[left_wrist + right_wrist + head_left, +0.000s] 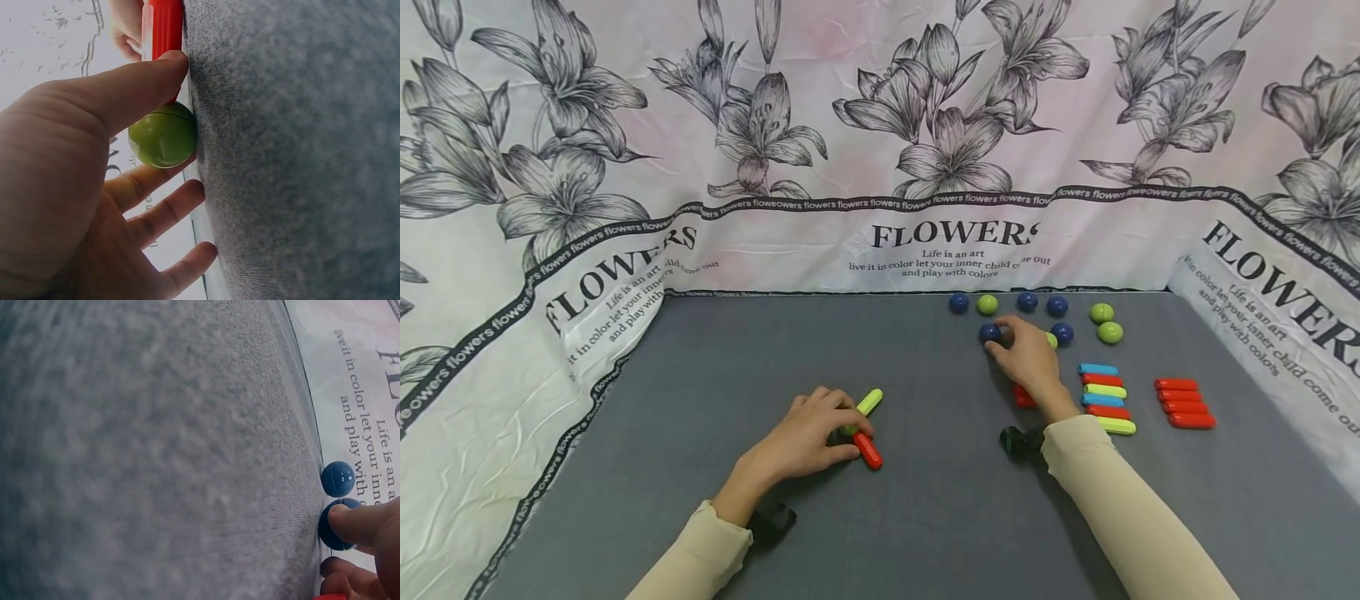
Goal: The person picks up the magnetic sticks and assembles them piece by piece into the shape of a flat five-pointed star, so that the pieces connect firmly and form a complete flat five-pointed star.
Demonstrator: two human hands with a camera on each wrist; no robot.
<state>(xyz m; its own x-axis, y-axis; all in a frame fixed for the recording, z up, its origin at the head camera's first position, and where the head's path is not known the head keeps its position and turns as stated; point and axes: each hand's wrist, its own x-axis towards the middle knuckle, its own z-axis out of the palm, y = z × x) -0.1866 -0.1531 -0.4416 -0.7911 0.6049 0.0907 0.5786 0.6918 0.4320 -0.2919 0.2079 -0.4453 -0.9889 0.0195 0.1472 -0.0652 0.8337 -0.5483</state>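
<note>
My left hand (808, 433) is low over the grey table, thumb and index finger around a green ball (164, 139). The head view shows little of that ball under the fingers. A yellow-green stick (870, 402) lies beyond it and a red stick (868, 451) on its near side, both angled toward the ball. Further right and back, my right hand (1028, 358) pinches a blue ball (990, 333) between thumb and fingers. In the right wrist view, the thumb covers part of this blue ball (334, 530), and another blue ball (338, 479) shows just beyond it.
Several more blue balls (1057, 307) and green balls (1110, 332) stand along the back right. A column of blue, red and yellow-green sticks (1103, 390) lies right of my right forearm, with stacked red sticks (1185, 407) further right. A red piece (1023, 397) shows partly under my right hand.
</note>
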